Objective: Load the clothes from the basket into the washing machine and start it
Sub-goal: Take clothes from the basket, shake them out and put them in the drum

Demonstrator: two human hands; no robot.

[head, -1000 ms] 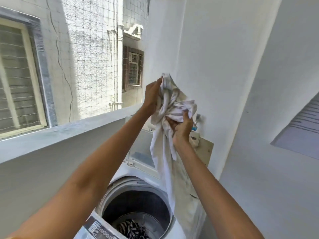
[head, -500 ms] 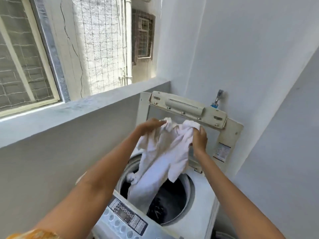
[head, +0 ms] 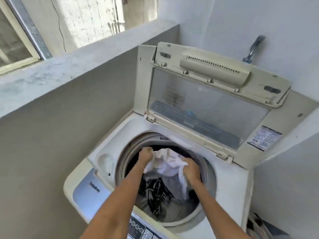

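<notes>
A white top-loading washing machine (head: 229,180) stands in the corner with its lid (head: 207,104) raised against the wall. Both my hands reach down into the round drum opening. My left hand (head: 145,155) grips one end of a white garment (head: 168,165), and my right hand (head: 191,169) grips the other end. The garment hangs bunched between them inside the drum mouth. Below it, at the drum bottom, lies a black-and-white striped piece of clothing (head: 156,192). The control panel (head: 139,228) runs along the machine's near edge, partly hidden by my left forearm.
A grey concrete ledge (head: 72,66) and low wall run along the left, close to the machine. A tap (head: 254,49) sticks out of the white wall behind the lid. Something dark, maybe a basket rim (head: 260,228), shows at the lower right beside the machine.
My hands have come down from head height, carrying the white garment into the drum. The view has tilted downward onto the machine.
</notes>
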